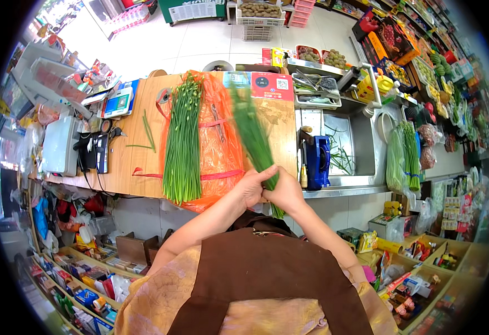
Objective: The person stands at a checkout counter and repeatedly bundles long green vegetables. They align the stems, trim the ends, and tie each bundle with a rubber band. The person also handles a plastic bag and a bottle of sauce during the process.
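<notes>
My left hand (253,186) and my right hand (285,190) are wrapped around the lower part of a bunch of green flowering chive stems (250,125). The bunch tilts up and to the left over the counter, its upper end blurred. A larger bundle of chive stems with pale buds (184,142) lies to the left. Beneath that bundle spreads an orange plastic bag (219,155), with two pinkish-red ties (223,174) across it. A few loose stems (148,130) rest on the wooden counter (137,165) farther left.
On the right is a steel sink (364,142) with green scraps, a blue tape dispenser (317,161) on its near left side. Bagged greens (397,155) hang past it. A weighing scale (60,144) and a card reader (119,102) stand left. Printed code cards (271,86) lie at the counter's far edge.
</notes>
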### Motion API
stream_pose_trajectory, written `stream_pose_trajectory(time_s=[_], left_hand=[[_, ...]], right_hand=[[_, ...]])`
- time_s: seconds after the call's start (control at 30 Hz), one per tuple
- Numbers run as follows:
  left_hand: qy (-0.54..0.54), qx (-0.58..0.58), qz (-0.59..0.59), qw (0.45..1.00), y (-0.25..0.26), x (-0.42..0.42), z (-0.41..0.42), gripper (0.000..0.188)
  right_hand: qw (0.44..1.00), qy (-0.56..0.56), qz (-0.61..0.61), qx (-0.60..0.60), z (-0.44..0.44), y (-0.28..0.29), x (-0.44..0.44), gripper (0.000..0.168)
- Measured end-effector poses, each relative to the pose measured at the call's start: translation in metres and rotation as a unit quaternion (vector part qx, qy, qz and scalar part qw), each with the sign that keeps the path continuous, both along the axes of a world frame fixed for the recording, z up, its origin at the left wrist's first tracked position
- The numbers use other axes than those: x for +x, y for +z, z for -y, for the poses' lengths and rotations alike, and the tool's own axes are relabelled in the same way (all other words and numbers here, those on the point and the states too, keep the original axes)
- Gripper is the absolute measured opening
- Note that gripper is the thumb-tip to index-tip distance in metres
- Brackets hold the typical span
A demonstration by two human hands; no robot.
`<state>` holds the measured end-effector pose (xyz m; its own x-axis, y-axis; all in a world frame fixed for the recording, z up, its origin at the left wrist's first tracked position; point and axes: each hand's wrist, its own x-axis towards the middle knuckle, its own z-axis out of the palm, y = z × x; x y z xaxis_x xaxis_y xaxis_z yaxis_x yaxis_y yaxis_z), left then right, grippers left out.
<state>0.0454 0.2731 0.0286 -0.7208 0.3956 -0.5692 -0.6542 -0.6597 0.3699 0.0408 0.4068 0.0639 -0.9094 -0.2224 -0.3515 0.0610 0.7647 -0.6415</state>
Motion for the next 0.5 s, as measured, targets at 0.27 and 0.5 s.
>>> stream_pose_trajectory(time_s=[0.27,0.5], left_hand=[[0.183,-0.072,-0.097,0.976,-0.008,0.003,0.034,0.036],[0.223,-0.064,-0.185,0.955,0.002,0.015,0.086,0.036]], right_hand=[[0.979,0.126,-0.160,0.000,0.046,0.001,0.011,0.061],[0.934,0.025,0.107,-0.341,0.023,-0.018,-0.022,0.034]])
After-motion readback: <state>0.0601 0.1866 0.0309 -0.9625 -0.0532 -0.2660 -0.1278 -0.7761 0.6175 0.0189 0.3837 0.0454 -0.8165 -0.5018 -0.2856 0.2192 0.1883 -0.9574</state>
